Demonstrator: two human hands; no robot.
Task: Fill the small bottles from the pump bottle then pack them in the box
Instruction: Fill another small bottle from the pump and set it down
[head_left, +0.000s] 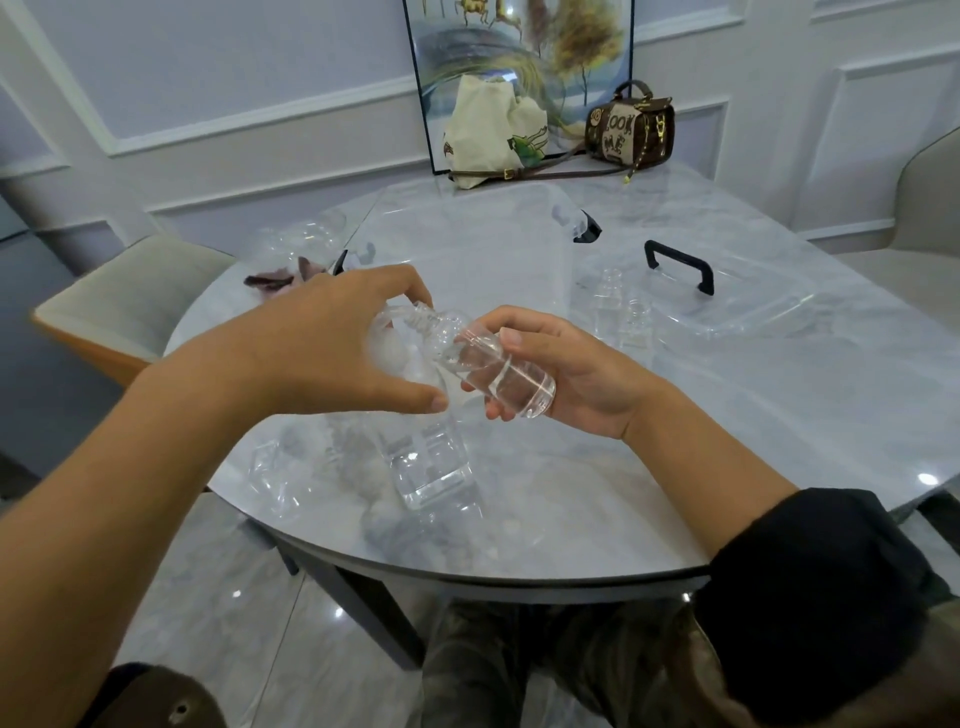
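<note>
A clear pump bottle (431, 467) stands on the marble table near the front edge, with some clear liquid in its base. My left hand (332, 348) covers its top, fingers curled over the pump head and thumb stretched toward the right. My right hand (571, 374) grips a small clear bottle (501, 371), tilted with its neck up against the pump spout; a little liquid lies inside it. Two more small open bottles (610, 296) (636, 325) stand behind my right hand. The clear box (467, 244) sits beyond them, and its lid (727, 306) with a black handle lies to the right.
Other clear plastic bottles lie at the left front (270, 467) and far left (322, 231). A cloth tote (488, 135), a brown handbag (628, 127) and a framed picture (519, 52) stand at the back. Chairs flank the table; its rounded front edge (467, 577) is close to my knees.
</note>
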